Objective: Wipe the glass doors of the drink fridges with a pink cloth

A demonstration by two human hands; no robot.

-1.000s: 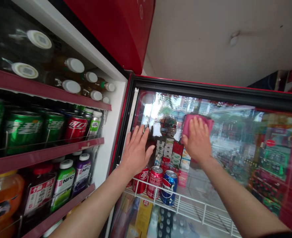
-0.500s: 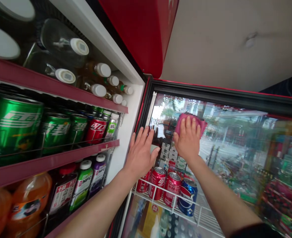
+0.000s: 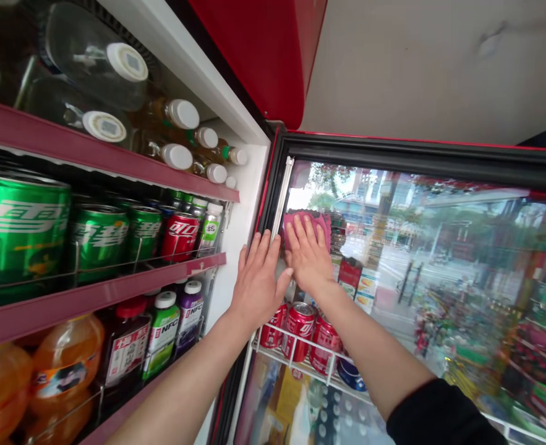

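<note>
With fingers stretched flat, my right hand (image 3: 308,253) holds a pink cloth (image 3: 326,227) pressed against the inside of the glass door (image 3: 393,259), near its upper hinge side. My left hand (image 3: 258,281) is open, fingers slightly spread, against the black door frame (image 3: 275,185) by the hinge; the exact contact under the palm is hidden. The two hands are close together. Below them, red cola cans (image 3: 299,330) and a blue can (image 3: 351,372), partly behind my right forearm, stand in the door's white wire rack (image 3: 331,371).
On the left, fridge shelves with dark red edging (image 3: 115,287) hold green cans (image 3: 99,238), a red can (image 3: 181,235), juice bottles (image 3: 164,327), orange soda bottles (image 3: 66,358) and white-capped bottles (image 3: 177,156). A red panel (image 3: 258,55) juts out above. The glass shows street reflections.
My right hand and the pink cloth have slid left across the glass, toward my left hand. The left hand stays by the frame. The view has shifted slightly.
</note>
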